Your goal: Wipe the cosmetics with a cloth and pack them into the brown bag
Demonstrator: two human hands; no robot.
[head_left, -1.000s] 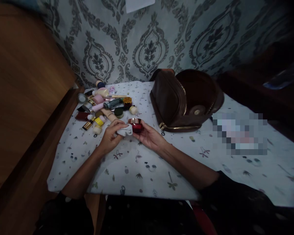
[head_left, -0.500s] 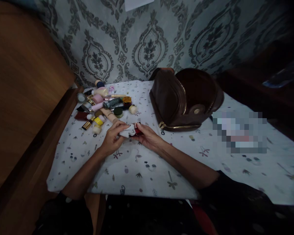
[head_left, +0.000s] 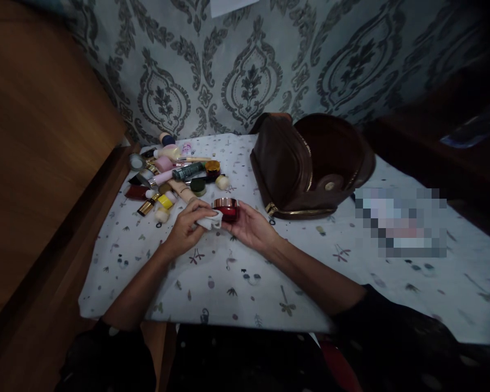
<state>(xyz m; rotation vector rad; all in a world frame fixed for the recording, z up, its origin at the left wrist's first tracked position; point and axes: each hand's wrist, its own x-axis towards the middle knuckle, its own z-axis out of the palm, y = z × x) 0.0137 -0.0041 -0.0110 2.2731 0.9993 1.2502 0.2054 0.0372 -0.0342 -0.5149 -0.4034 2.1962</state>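
In my right hand (head_left: 253, 226) rests a red cosmetic jar (head_left: 227, 211) with a shiny copper-coloured lid, its fingers under and beside it. A crumpled white cloth (head_left: 210, 220) is pinched in my left hand (head_left: 188, 226), against the jar's left side. Both hands are above the patterned tablecloth (head_left: 228, 277). Beyond my left hand lies a beige tube (head_left: 182, 190), its near end close to the fingers. The undersides of the jar and cloth are hidden.
Several cosmetics, such as a dark green jar (head_left: 197, 187) and an amber jar (head_left: 213, 167), crowd the table's back left. A brown zippered bag (head_left: 283, 163) stands open at the back right. A pixelated patch covers something farther right. Wooden furniture (head_left: 44, 136) borders the left.
The jar has been turned, so its copper lid and red side now show. My right thumb has come off its front, and the cloth has shifted slightly left and down.
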